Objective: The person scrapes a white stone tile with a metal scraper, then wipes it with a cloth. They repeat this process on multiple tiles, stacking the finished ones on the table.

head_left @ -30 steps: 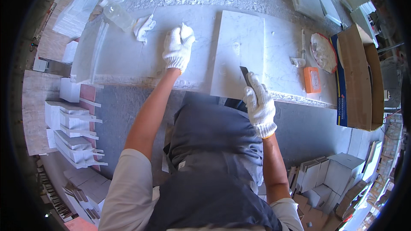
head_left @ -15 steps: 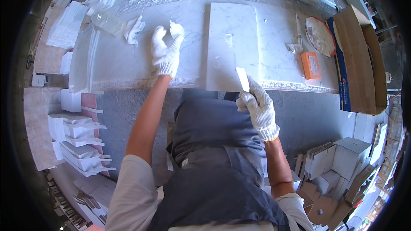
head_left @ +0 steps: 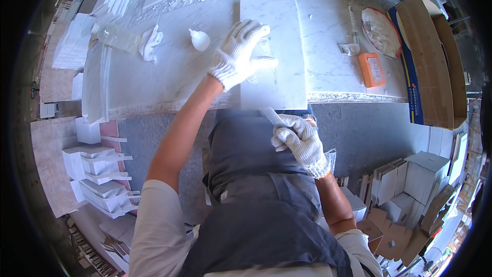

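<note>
My left hand, in a white knit glove, is over the left part of a pale marble tile, fingers spread and nothing in them. Whether its fingertips touch the tile I cannot tell. Wet-looking spots show on the tile beside that hand. In my gloved right hand, just in front of the table edge, is a flat pale scraper; its blade points up and left, and the fingers hide its handle. Left of the tile a small white squeeze bulb with a nozzle rests on the marble table.
A crumpled white cloth and a clear bottle lie at the left. To the right are a brush-like tool, an orange box, a red-rimmed dish of pale paste and a cardboard box.
My left hand has let go of the squeeze bulb and moved right, over the tile. My right hand has drawn back toward me with the scraper, off the tile's front edge.
</note>
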